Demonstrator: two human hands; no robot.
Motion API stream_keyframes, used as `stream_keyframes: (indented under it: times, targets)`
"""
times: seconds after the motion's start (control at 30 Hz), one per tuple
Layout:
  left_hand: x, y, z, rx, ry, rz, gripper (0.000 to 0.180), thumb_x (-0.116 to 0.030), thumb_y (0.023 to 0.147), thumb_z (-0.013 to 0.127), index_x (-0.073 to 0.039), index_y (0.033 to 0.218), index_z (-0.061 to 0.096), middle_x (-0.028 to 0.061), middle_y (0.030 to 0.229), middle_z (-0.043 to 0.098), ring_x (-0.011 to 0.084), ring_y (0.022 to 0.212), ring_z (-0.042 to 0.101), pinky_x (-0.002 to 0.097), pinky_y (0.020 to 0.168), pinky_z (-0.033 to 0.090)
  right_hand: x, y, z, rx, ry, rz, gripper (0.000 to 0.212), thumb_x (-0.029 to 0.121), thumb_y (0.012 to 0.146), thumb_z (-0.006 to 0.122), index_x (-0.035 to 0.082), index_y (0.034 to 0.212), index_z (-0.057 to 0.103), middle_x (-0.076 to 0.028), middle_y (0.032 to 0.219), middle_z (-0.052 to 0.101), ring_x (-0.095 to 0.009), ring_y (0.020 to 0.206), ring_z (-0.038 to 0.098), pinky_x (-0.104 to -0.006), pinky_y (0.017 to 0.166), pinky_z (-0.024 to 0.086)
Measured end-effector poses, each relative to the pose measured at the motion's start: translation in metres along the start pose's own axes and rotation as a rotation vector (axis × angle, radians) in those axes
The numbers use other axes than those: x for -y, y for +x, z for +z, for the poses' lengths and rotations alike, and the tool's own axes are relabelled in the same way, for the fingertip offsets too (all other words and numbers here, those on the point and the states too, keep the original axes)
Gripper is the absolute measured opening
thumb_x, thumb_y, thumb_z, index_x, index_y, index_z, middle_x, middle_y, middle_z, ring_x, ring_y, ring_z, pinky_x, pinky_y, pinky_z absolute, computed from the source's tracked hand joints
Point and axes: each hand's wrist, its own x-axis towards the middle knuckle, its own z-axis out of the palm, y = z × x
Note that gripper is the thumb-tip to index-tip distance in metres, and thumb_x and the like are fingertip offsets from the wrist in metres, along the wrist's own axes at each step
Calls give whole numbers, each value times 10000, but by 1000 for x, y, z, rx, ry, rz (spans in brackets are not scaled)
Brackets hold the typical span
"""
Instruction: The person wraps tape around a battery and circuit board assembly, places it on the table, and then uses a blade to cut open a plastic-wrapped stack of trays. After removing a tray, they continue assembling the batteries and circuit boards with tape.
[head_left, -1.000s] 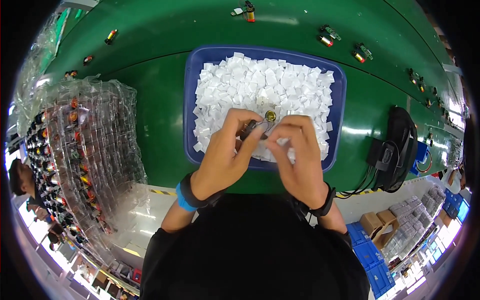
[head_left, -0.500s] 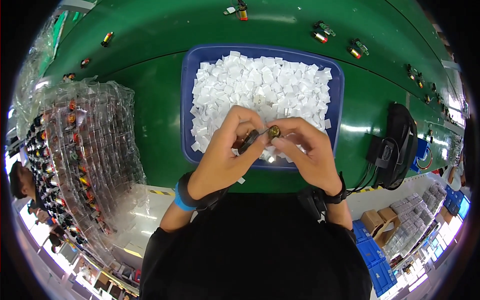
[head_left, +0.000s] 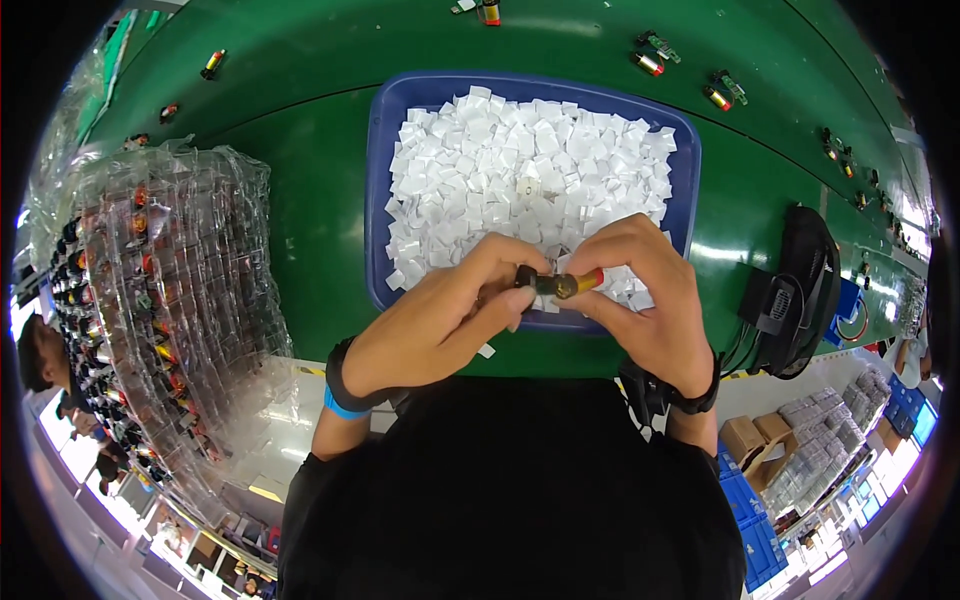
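Observation:
Over the near edge of a blue tray (head_left: 377,200) heaped with small white paper-like squares (head_left: 520,140), both my hands work on one small assembly. Between thumb and fingers, my left hand (head_left: 435,325) pinches its black part (head_left: 525,276). The thumb and forefinger of my right hand (head_left: 645,295) grip a small gold-and-red cylinder (head_left: 588,282), which lies nearly sideways with its red end to the right. Black and cylinder meet between my fingertips; whether they are joined there is partly hidden.
Clear plastic trays (head_left: 190,300) holding many small parts are stacked at the left. Across the green table (head_left: 320,180) lie similar cylinders (head_left: 649,64) with green circuit boards. A black bag (head_left: 800,290) and a black adapter (head_left: 765,303) sit at the right.
The cylinder has turned from end-on to sideways, showing its gold-and-red side. My hands have spread slightly, the right one moving right. The tray appears slightly higher and further right in view.

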Motion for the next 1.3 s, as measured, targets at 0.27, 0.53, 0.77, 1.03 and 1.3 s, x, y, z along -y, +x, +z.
stream_keyframes:
  times: [0.27,0.53,0.77,1.03,1.3]
  targets:
    - [6,1,1,-41,-170,-28,275,-91,1013,531,-42,1282,504,87,957,584,143,778,607,272,618,533,10,-1,13,52,-182,-10,354,-2,679,837,43,963,629,-65,899,661,-268,923,600,-385,819,494]
    - [0,-2,8,-137,-318,-11,261,-42,1009,491,-15,1268,514,67,976,557,114,809,598,254,615,551,10,-10,19,-34,-325,-334,291,36,682,811,16,940,678,-98,967,701,-280,983,633,-456,866,545]
    - [-4,0,9,-158,-524,-99,253,-6,996,434,16,1224,542,71,972,554,113,781,615,252,601,567,12,-14,27,-88,-402,-413,232,48,686,791,-11,896,713,-104,971,726,-278,958,667,-446,794,575]
    - [-4,-9,11,-124,-184,-202,241,45,940,544,14,1176,583,54,942,567,103,801,607,245,630,592,23,-19,35,-219,-190,-87,228,-82,674,778,0,870,696,-111,965,744,-260,928,691,-346,768,576]
    - [3,-15,10,-181,-249,-35,300,-10,878,704,3,1167,625,58,979,619,103,792,598,246,602,535,27,-14,38,-218,-192,-72,264,-118,675,792,9,875,675,-147,933,745,-270,943,696,-333,799,562]
